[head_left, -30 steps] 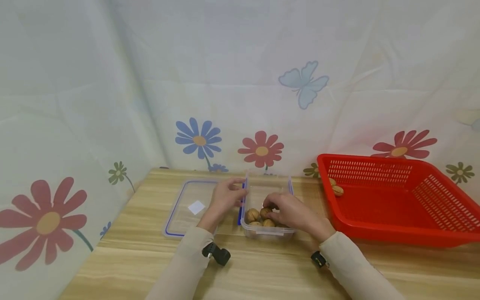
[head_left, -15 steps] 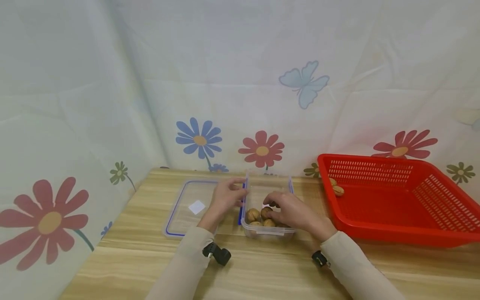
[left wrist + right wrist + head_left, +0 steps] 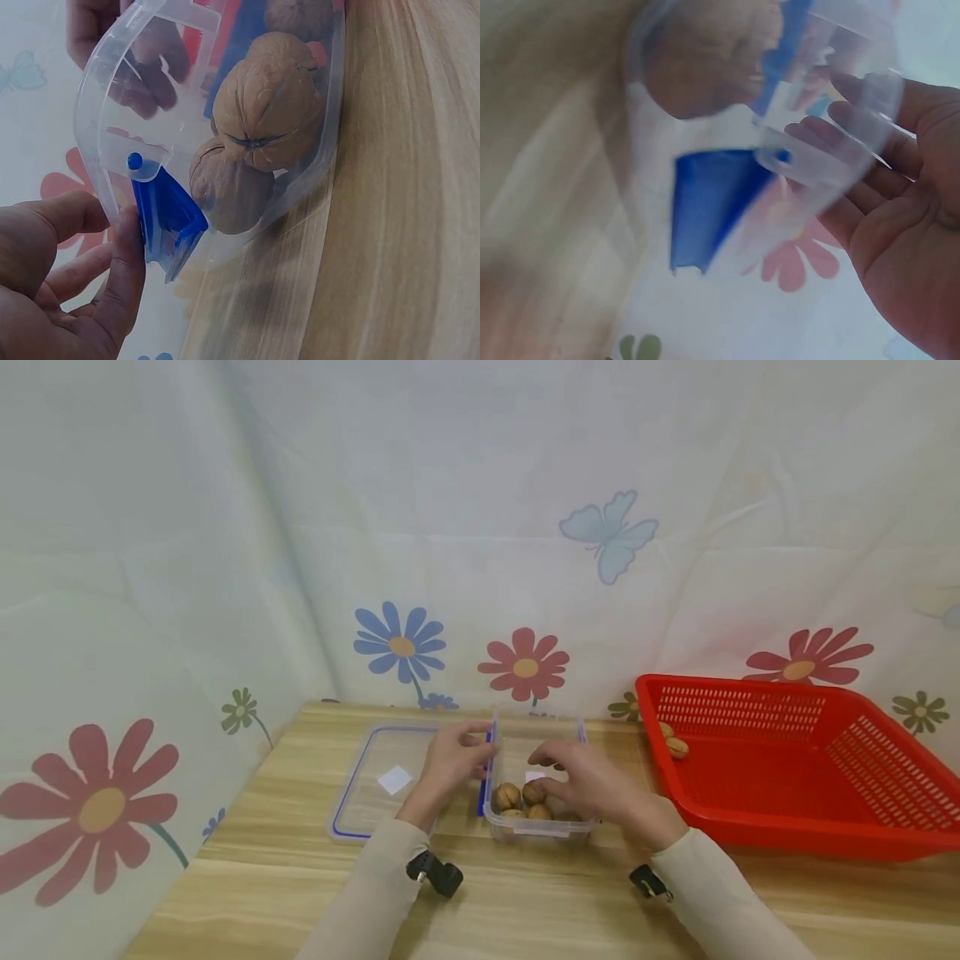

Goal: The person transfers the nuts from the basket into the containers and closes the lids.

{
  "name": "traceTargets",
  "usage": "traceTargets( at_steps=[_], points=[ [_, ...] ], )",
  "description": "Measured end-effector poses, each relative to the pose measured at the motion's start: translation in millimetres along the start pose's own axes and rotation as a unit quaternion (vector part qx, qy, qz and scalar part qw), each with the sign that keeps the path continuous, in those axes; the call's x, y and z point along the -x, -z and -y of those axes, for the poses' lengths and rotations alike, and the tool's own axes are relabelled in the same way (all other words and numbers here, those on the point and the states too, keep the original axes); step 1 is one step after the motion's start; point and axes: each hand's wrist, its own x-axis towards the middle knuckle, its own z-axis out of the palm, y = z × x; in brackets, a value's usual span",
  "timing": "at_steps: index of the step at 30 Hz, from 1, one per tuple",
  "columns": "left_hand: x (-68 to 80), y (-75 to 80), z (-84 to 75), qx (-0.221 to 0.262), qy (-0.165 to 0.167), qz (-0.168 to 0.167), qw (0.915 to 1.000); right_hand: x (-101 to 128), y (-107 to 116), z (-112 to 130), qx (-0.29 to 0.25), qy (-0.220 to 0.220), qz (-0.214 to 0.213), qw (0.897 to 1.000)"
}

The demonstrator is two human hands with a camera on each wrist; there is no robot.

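Head view: clear plastic container (image 3: 537, 752) with blue latches sitting on the wooden table (image 3: 247, 852), just left of a red slotted basket (image 3: 787, 777). Walnuts (image 3: 525, 797) heaped at the container's near end. Left hand (image 3: 453, 760) against the container's left wall, thumb and fingers closing on the blue latch (image 3: 483, 777). Right hand (image 3: 592, 781) hovering over the container's right half, fingers loosely bent above the walnuts, gripping nothing visible. Clear lid (image 3: 382, 777) with a blue seal lying flat just left of the container, a white label on it. 2 more walnuts (image 3: 672, 742) in the basket's far left corner.

Left wrist view: thumb and fingers (image 3: 124, 270) pinching the blue latch (image 3: 169, 217) at the container's corner; 3 walnuts (image 3: 262, 112) pressed against the clear wall.

Right wrist view: blurred; right hand (image 3: 900, 225) spread, fingers relaxed behind the container's rim (image 3: 832, 161), not curled round it; 1 blue latch (image 3: 712, 202) hanging open.
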Motion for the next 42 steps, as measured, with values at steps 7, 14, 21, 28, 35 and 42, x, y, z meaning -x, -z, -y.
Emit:
traceTargets(
  at_steps=[7, 14, 21, 28, 35, 42],
  points=[
    [0.9, -0.9, 2.4, -0.002, 0.001, -0.002, 1.0, 10, 26, 8, 0.013, -0.003, -0.033, 0.999],
    [-0.6, -0.2, 1.1, -0.001, 0.001, -0.001, 1.0, 19, 57, 11, 0.026, 0.015, -0.087, 0.996],
    [-0.7, 1.3, -2.7, -0.001, -0.005, 0.0, 1.0, 25, 85, 13, 0.029, 0.016, -0.123, 0.992],
    [-1.6, 1.1, -1.5, -0.002, -0.004, 0.001, 1.0, 33, 115, 6, 0.046, -0.011, -0.143, 0.989],
    [-0.9, 0.5, 0.0, 0.001, -0.004, -0.001, 1.0, 40, 145, -16, 0.023, -0.076, -0.134, 0.988],
    [-0.2, 0.0, 0.8, 0.001, -0.003, -0.001, 1.0, 42, 162, -47, 0.002, -0.14, -0.119, 0.983]
  ],
)
